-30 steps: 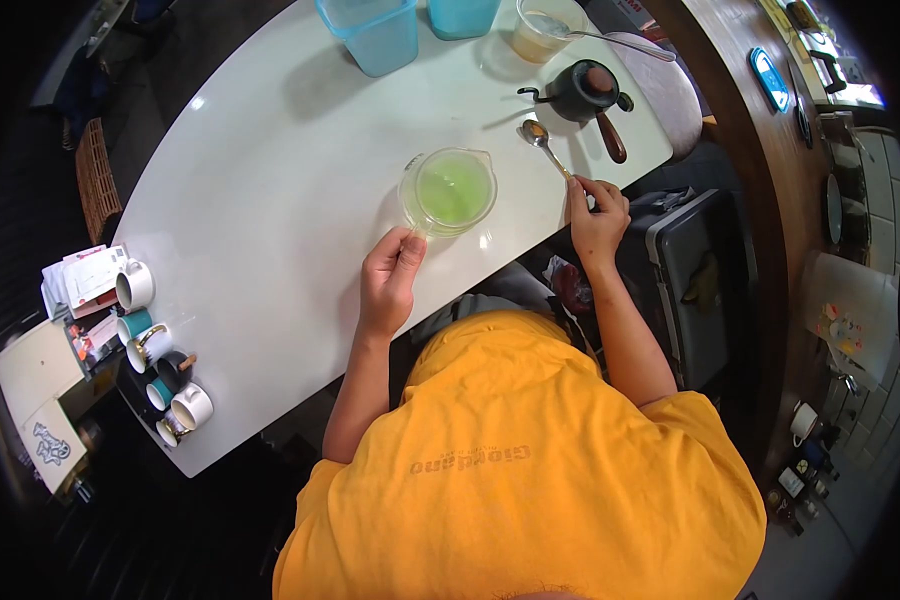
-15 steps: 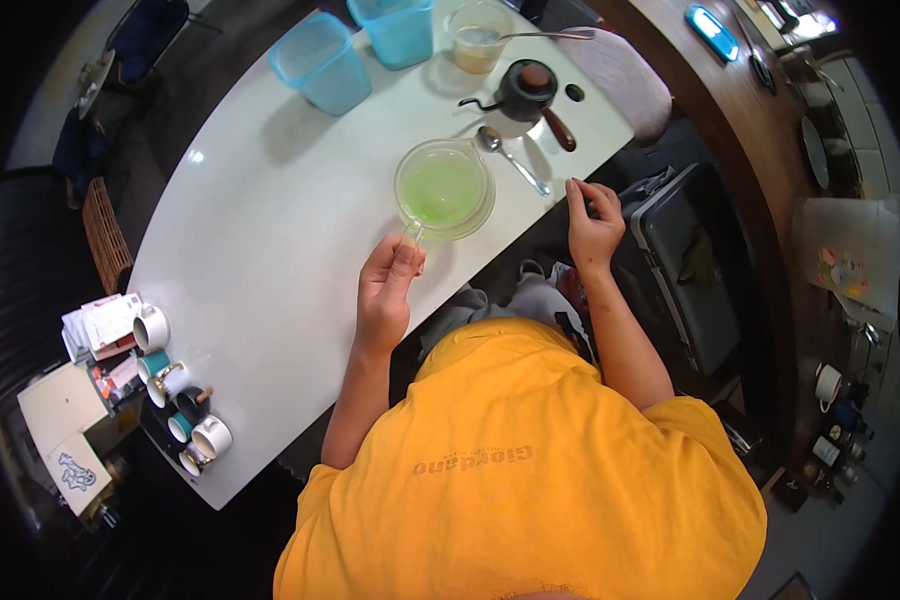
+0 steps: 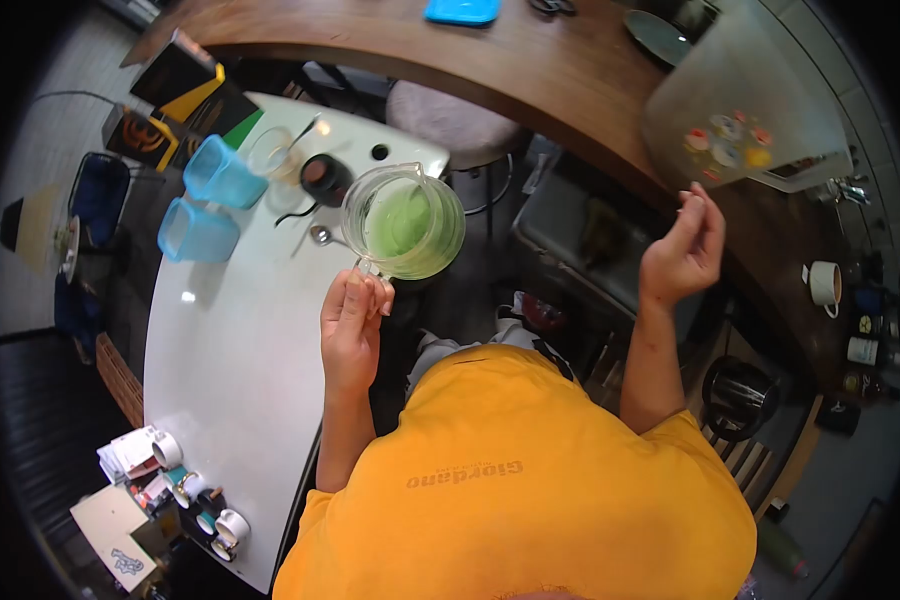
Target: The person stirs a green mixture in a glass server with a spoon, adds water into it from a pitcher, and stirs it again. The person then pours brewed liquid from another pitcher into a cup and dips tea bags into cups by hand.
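Observation:
My left hand [image 3: 352, 335] is closed round the handle of a clear glass jug [image 3: 452, 235] that holds pale green liquid. The jug is raised over the table's right edge, hiding part of what lies behind it. Raised on the right near the wooden counter, my right hand [image 3: 682, 250] has its fingers loosely curled together, and nothing shows in them. Beyond the jug on the white table [image 3: 245, 370] stands a dark gooseneck kettle [image 3: 325, 178], partly covered by the jug. A metal spoon [image 3: 322, 236] lies there too, its handle partly hidden.
Two blue plastic containers [image 3: 200, 232] and a clear cup [image 3: 273, 155] stand at the table's far end. Several mugs [image 3: 232, 526] line the near left end. The wooden counter [image 3: 530, 60] curves around, bearing a frosted bin [image 3: 730, 110]. A round stool [image 3: 450, 120] sits between.
My view has turned to the right. My left hand has lifted the jug off the table and carried it past the edge. My right hand has moved toward the counter.

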A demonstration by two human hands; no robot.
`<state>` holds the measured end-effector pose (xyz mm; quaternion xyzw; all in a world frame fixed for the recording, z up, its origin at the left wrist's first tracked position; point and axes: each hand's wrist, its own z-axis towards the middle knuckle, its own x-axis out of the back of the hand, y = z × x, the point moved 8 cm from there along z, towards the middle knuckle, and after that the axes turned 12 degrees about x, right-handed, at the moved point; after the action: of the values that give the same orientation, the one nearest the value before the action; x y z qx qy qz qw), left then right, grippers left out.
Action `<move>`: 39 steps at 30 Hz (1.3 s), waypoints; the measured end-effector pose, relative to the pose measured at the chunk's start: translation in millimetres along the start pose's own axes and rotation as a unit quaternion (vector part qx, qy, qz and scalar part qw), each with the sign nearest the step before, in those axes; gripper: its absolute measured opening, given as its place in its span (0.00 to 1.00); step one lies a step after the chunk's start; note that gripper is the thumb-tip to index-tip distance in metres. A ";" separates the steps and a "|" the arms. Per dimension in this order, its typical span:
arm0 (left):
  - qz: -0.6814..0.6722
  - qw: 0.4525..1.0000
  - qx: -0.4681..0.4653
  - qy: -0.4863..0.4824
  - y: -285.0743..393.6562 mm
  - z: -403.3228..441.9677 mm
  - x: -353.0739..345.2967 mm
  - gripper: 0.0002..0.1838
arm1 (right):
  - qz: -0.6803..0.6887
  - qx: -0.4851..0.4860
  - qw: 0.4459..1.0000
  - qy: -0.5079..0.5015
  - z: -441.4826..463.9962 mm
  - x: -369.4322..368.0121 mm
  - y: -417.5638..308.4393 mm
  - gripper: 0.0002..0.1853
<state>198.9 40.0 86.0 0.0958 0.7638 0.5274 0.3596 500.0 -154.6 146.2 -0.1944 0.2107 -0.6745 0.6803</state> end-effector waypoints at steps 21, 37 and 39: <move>0.015 0.999 -0.005 -0.037 -27.0 48.4 -90.2 0.15 | 0.105 -0.184 0.970 0.122 149.9 42.8 135.6 0.29; 0.078 0.997 0.016 0.004 5.6 40.1 -36.2 0.11 | 0.053 -0.075 0.981 -0.169 214.8 -31.4 28.0 0.30; 0.073 0.997 0.016 -0.007 2.6 41.9 -34.7 0.11 | 0.055 -0.057 0.976 -0.203 211.1 -42.7 13.2 0.29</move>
<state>250.7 53.7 96.0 0.1610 0.7603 0.5396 0.3237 626.9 -116.0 316.4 -0.3540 0.1167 -0.5694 0.7327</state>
